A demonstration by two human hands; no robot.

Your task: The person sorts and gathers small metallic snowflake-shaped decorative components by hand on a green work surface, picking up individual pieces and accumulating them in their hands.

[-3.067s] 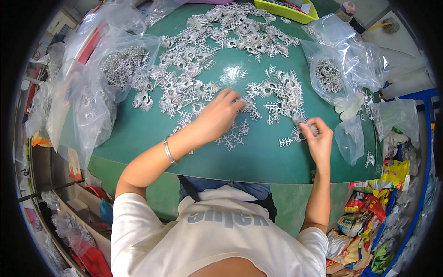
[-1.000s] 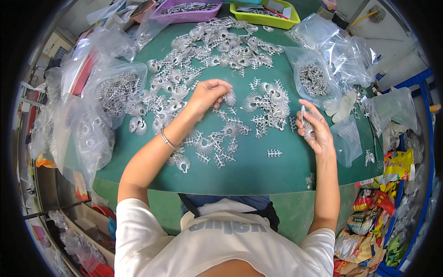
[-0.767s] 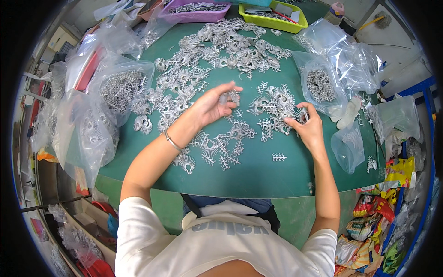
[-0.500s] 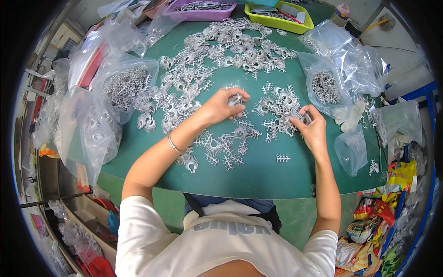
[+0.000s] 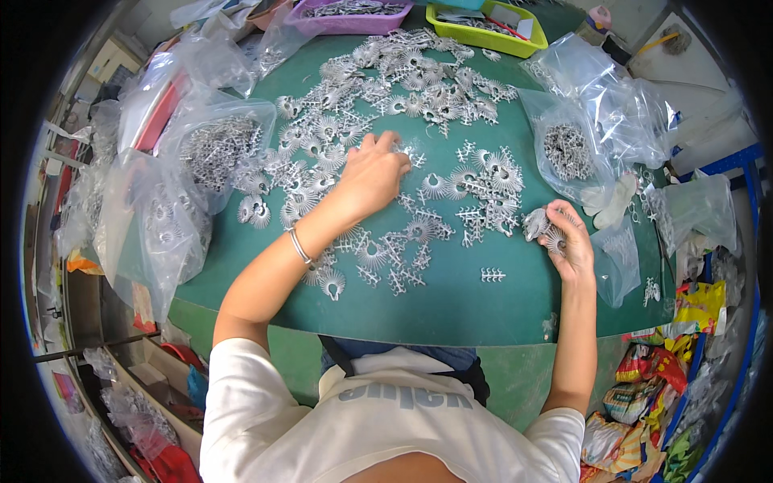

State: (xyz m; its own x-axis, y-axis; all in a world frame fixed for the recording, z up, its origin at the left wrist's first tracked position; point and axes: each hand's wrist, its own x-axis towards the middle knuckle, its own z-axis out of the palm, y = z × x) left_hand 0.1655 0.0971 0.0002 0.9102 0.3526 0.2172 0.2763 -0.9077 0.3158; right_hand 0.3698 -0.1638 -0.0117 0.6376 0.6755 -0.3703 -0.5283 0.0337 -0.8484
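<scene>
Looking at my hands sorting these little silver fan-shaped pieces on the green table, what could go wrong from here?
The right hand grips several fan-shaped pieces at once; one might slip out. The left hand reaches into the dense silver pile, where the spiky parts could snag together and drag neighbours along. A lone comb-shaped piece lies toward the near edge of the green table and could get knocked off.

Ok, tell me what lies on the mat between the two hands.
In the head view, loose silver fan-shaped and branch-like metal pieces lie scattered on the green mat between the left hand and right hand.
</scene>
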